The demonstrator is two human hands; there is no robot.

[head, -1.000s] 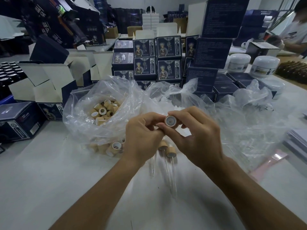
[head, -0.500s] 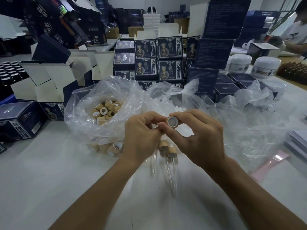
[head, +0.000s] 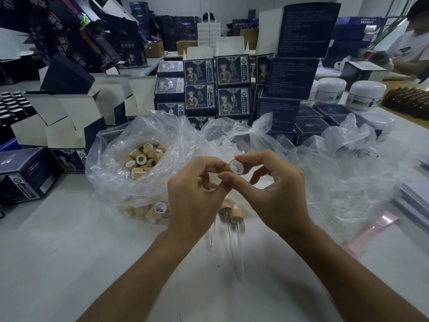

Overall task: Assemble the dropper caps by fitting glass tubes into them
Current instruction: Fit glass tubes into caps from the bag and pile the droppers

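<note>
At frame centre, my right hand [head: 276, 191] pinches a dropper cap [head: 235, 166], open end up; my left hand [head: 195, 194], fingers curled, seemingly empty, should feed a glass tube straight in.

right hand [head: 276, 194]: pinching a tan dropper cap [head: 234, 166], open end up
left hand [head: 197, 194]: fingers curled right beside it
table [head: 69, 252]: finished droppers [head: 233, 228] under the hands, bag of caps [head: 139, 163] on the left

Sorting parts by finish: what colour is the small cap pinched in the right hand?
Light tan wooden cap with a white inside, seen in the head view.
</note>
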